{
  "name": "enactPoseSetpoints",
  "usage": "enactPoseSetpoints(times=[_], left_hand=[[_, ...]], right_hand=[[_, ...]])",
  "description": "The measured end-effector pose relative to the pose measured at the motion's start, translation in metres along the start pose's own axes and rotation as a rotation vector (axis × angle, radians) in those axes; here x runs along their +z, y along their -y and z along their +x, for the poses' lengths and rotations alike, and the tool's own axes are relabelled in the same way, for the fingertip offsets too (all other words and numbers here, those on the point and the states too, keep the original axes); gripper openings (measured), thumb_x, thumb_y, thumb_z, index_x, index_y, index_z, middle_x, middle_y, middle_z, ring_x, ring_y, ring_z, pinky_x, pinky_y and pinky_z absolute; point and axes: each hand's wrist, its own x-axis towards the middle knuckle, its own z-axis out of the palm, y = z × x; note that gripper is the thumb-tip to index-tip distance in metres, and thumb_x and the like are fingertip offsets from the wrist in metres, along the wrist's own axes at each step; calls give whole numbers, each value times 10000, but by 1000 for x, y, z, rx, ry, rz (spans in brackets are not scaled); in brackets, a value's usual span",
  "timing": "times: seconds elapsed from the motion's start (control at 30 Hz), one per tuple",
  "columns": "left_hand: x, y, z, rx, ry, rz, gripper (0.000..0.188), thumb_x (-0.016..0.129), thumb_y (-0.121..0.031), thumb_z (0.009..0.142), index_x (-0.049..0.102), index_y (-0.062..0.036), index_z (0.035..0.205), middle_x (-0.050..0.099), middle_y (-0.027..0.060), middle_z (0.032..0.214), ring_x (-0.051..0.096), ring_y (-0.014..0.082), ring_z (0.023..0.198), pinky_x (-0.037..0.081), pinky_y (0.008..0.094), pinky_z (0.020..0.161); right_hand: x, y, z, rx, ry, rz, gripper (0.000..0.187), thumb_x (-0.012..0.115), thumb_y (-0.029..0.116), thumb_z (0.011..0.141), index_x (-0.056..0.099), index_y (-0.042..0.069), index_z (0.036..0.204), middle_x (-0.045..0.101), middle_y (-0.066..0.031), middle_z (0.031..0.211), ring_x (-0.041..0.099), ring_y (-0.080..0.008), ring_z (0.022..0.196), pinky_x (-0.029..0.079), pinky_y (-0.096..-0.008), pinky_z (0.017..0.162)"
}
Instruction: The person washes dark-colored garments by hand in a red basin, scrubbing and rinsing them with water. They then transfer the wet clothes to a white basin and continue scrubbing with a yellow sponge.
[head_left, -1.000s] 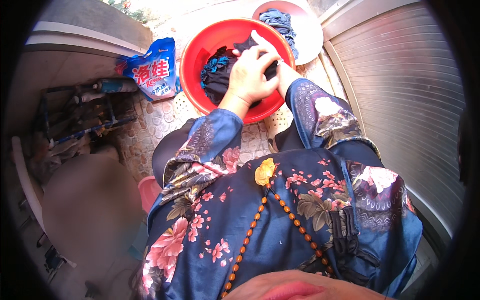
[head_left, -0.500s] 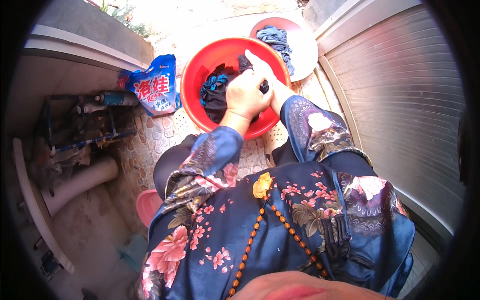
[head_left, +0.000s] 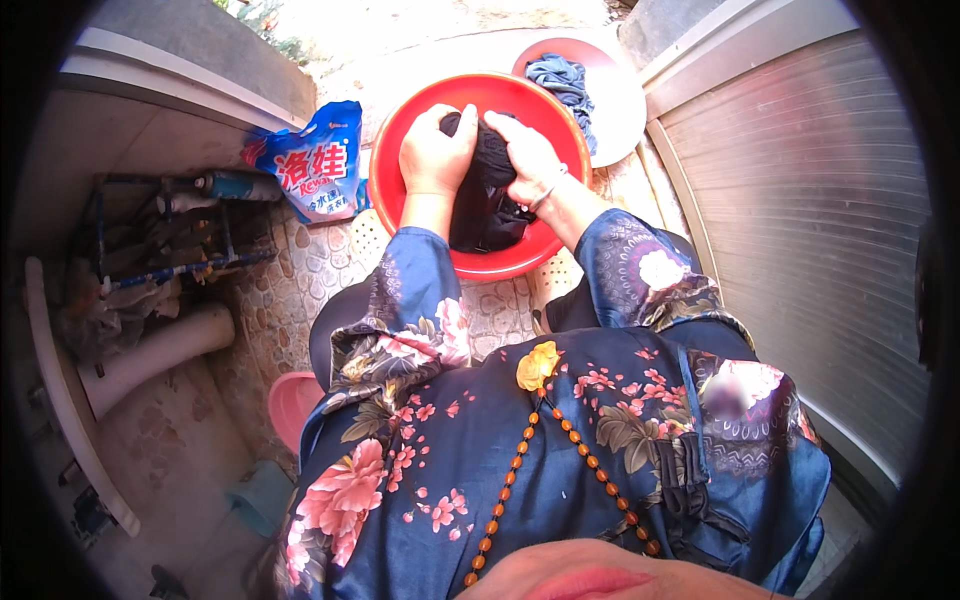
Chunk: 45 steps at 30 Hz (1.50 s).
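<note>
Left hand and right hand grip black cloth inside a red basin, its rim flanked by a blue detergent bag and pale round basin; stone-patterned floor stretches toward a rack.

Left hand and right hand partly hide the black cloth; the red basin partly covers perforated shoes.

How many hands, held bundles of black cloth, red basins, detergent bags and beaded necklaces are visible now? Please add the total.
Hands: 2 (left hand, right hand)
Bundle of black cloth: 1
Red basin: 1
Detergent bag: 1
Beaded necklace: 1
Total: 6
</note>
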Motion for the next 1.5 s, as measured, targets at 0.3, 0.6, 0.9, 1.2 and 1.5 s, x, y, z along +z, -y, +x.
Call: enactPoseSetpoints(times=[0.3,0.6,0.9,1.2,1.5], left_hand=[[4,11,-1,54,374,-8,576,831,-352,676,640,-75,1144,668,141,1061,648,241,997,499,353,903],[-2,-1,-5,-77,566,194,542,853,-293,648,642,-47,1082,691,146,1008,682,262,926,525,366,840],[28,-38,-33,638,163,-107,178,735,-166,704,659,-89,845,635,115,879,620,292,827,506,389,796],[14,-30,-23,272,-119,34,216,712,-215,789,616,-92,639,600,102,647,602,287,575,497,370,536],[35,-56,-62,414,133,125,163,661,-276,782,654,-134,701,623,103,703,625,289,630,520,381,601]], right_hand=[[-26,9,21,-125,17,9,194,653,230,909,621,65,1006,654,-71,927,649,-196,855,548,-364,772],[-33,37,20,-228,141,-5,231,545,233,965,611,57,1098,663,-89,1028,639,-216,944,523,-376,874],[-92,6,51,91,718,343,273,466,308,994,581,77,1082,631,-94,1047,614,-211,973,504,-351,919],[-4,-13,-11,-52,-73,93,191,580,284,940,640,104,967,654,-45,888,607,-170,814,504,-347,751],[-54,20,22,19,-39,-127,194,584,277,940,614,124,825,600,-34,712,569,-171,632,483,-334,597]])
